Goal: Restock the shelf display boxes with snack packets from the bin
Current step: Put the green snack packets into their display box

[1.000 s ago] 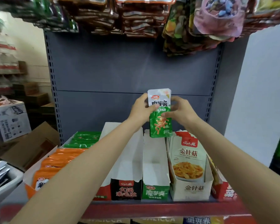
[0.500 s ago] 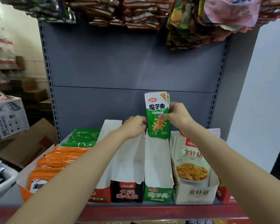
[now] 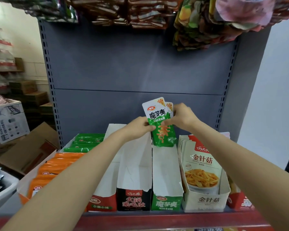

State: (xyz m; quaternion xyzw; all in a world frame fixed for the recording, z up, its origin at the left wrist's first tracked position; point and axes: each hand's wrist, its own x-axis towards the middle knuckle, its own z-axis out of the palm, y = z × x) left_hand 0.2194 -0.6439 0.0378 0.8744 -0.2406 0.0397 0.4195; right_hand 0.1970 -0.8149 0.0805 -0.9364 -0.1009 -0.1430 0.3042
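Green-and-white snack packets [image 3: 160,124], a small stack, stand upright at the back of the green display box [image 3: 166,195]. My right hand [image 3: 182,116] grips the stack from the right, thumb across its front. My left hand [image 3: 140,126] pinches its left edge. The stack's bottom sits just inside the box's rear opening. The box's white interior shows in front of the packets.
The black display box [image 3: 133,200] on the left stands with a white interior, then a red box [image 3: 102,200] and trays of orange packets [image 3: 57,165] and green packets [image 3: 85,142]. The beige mushroom box [image 3: 205,202] is at right. A grey bin [image 3: 2,190] sits lower left.
The packets have come down toward the back of the green box. My left hand left them, touched the neighbouring box wall, and has returned to the stack's left edge.
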